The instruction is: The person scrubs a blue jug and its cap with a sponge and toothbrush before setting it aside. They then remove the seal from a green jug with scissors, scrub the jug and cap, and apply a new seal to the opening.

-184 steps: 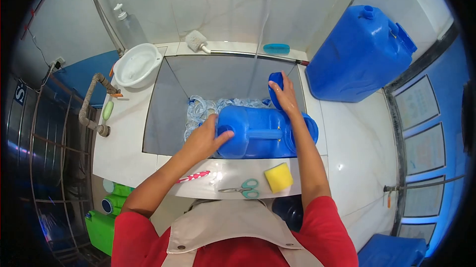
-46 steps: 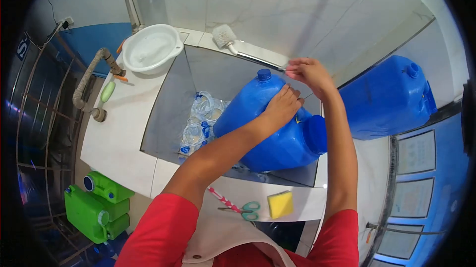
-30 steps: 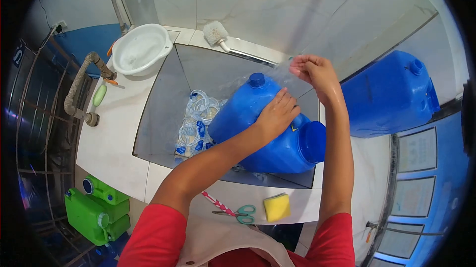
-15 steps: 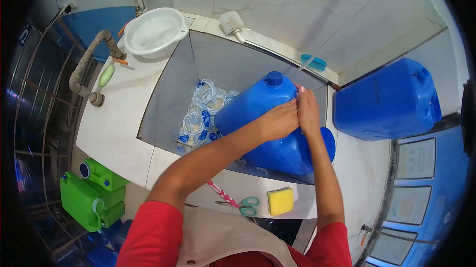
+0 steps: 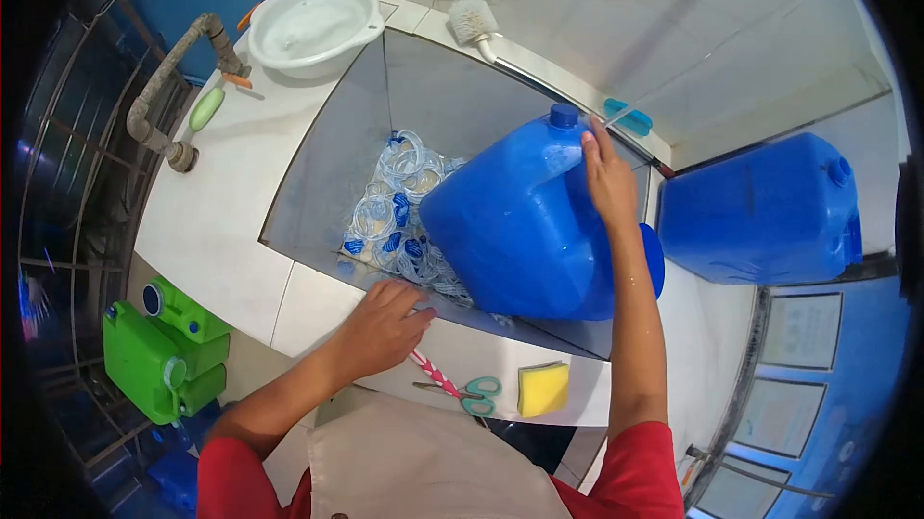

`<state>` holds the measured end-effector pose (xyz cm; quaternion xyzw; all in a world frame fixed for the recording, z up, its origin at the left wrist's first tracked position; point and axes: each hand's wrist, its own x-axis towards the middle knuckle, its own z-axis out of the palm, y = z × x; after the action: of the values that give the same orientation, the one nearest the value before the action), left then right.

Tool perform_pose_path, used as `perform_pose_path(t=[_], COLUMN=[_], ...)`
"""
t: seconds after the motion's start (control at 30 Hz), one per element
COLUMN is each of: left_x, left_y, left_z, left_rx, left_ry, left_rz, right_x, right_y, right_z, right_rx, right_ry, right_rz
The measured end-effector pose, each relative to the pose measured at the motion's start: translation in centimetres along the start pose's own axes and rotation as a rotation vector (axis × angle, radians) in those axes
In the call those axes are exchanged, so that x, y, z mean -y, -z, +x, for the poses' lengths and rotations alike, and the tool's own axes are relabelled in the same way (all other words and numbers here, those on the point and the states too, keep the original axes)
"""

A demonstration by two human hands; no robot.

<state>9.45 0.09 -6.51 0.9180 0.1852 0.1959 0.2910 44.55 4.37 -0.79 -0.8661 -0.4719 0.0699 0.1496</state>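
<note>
A big blue jerrycan (image 5: 520,225) stands tilted in the grey sink (image 5: 327,163), its capped neck (image 5: 564,116) pointing away from me. My right hand (image 5: 607,177) lies on the can's upper side just below the cap and steadies it. My left hand (image 5: 383,326) rests on the white front ledge of the sink, fingers loosely apart. Its fingertips are close to a pink-and-white striped stick (image 5: 435,376), and it holds nothing. Left of the can, a heap of clear plastic rings with blue labels (image 5: 390,220) fills the sink bottom.
Green-handled scissors (image 5: 474,394) and a yellow sponge (image 5: 542,389) lie on the front ledge. A white basin (image 5: 313,23), a scrub brush (image 5: 474,21) and a pipe tap (image 5: 168,86) sit at the back left. A second blue jerrycan (image 5: 760,211) stands right; green cans (image 5: 164,355) stand low left.
My left hand has left the jerrycan and dropped to the front ledge. My right hand has slid up towards the cap, and the can stands more upright.
</note>
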Motion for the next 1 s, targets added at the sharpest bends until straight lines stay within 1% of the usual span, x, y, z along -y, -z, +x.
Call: perform_pose_path(t=[0.07, 0.2, 0.33, 0.4, 0.43, 0.53, 0.57, 0.6, 0.63, 0.7, 0.73, 0.83, 0.87, 0.93, 0.97, 1.0], left_x=[0.1, 0.6, 0.2, 0.1, -0.1, -0.7, -0.9, -1.2, -1.7, -2.4, -2.7, -3.5, -3.7, -4.2, -4.9, -5.5], left_y=[0.4, 0.4, 0.4, 0.2, 0.2, 0.0, -0.1, -0.2, -0.3, -0.4, -0.5, -0.9, -1.2, -1.5, -1.6, -1.8], left_z=[-0.4, -1.2, -1.7, -1.6, -1.4, 0.0, 0.6, 1.1, 1.6, 2.7, 3.0, 3.6, 3.7, 4.7, 6.0, 7.4], left_rx=[-0.022, -0.078, -0.089, -0.106, -0.11, -0.15, -0.161, -0.17, -0.168, -0.196, -0.195, -0.182, -0.151, -0.119, -0.182, -0.245], left_ry=[0.034, 0.1, 0.12, 0.097, 0.095, 0.031, -0.01, -0.051, -0.055, -0.141, -0.144, -0.194, -0.196, -0.203, -0.236, -0.27], left_rz=[0.009, 0.024, -0.004, -0.014, -0.01, 0.006, 0.0, -0.006, -0.006, -0.009, -0.011, 0.011, -0.004, -0.004, 0.067, 0.14], right_x=[-0.7, -0.8, 0.5, 1.4, 1.2, 2.0, 1.8, 1.9, 2.0, 1.6, 1.5, 1.4, 1.2, 1.0, 1.2, 1.5], right_y=[-0.6, -0.8, -0.1, 0.3, 0.0, 0.0, -0.4, -0.4, -0.4, -0.7, -0.8, -0.9, -1.0, -1.4, -1.5, -1.5], right_z=[0.8, 1.1, -1.0, -3.1, -3.8, -6.6, -7.4, -8.1, -8.8, -9.8, -10.3, -11.4, -11.7, -12.0, -12.0, -12.0], right_rx=[-0.034, -0.031, -0.006, 0.054, 0.034, 0.017, -0.035, -0.039, -0.029, -0.031, -0.033, -0.064, -0.069, -0.085, -0.095, -0.064], right_ry=[0.089, 0.127, 0.119, 0.116, 0.156, 0.108, 0.186, 0.183, 0.214, 0.27, 0.266, 0.362, 0.36, 0.385, 0.391, 0.361], right_rz=[0.031, 0.05, 0.015, 0.044, 0.046, -0.02, 0.005, 0.005, 0.024, 0.033, 0.032, 0.022, 0.025, 0.142, 0.151, 0.311])
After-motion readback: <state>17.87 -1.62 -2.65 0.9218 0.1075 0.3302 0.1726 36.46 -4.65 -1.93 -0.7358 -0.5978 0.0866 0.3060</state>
